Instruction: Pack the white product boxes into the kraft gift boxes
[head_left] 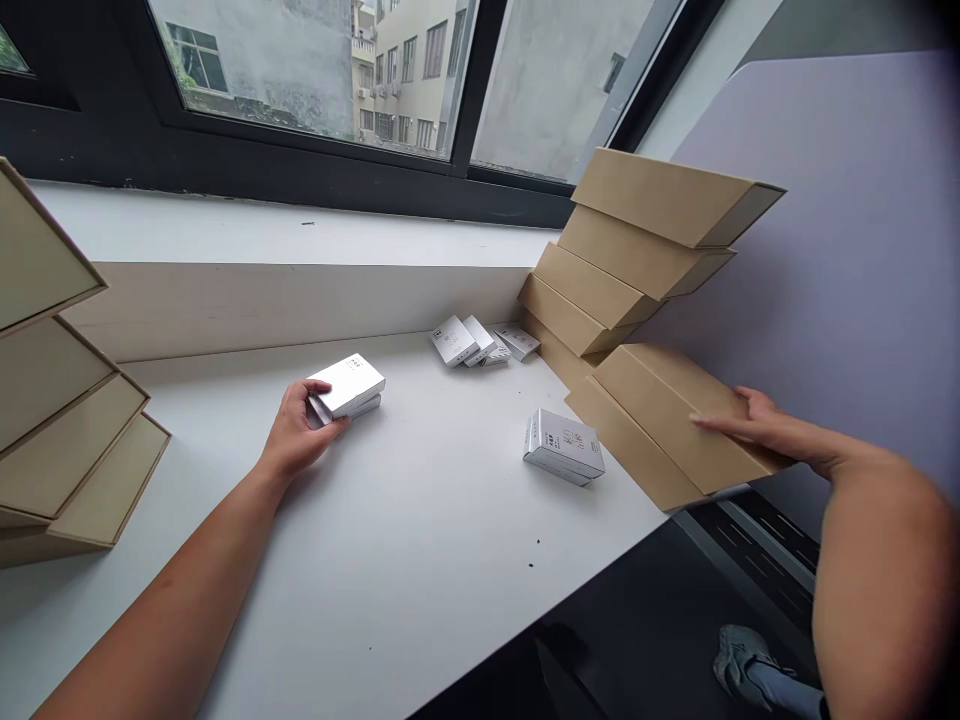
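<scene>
My left hand (300, 425) is closed around a small white box (351, 383), thumb on the near side. A second white box lies right under it, partly covered. At the right, my right hand (761, 430) grips the end of a brown cardboard box (660, 400), with its thumb on the top. That box rests on another brown box (637, 450) at the table's edge. Between my hands stands a pair of small white boxes (566, 442) pressed together, with dark and red print on top.
Several small white boxes (454, 342) lie leaning at the back of the white table (420, 560). A tall, uneven stack of brown boxes (660, 195) stands behind my right hand. Open-sided brown boxes (67, 420) are stacked at the left. A window and ledge are behind.
</scene>
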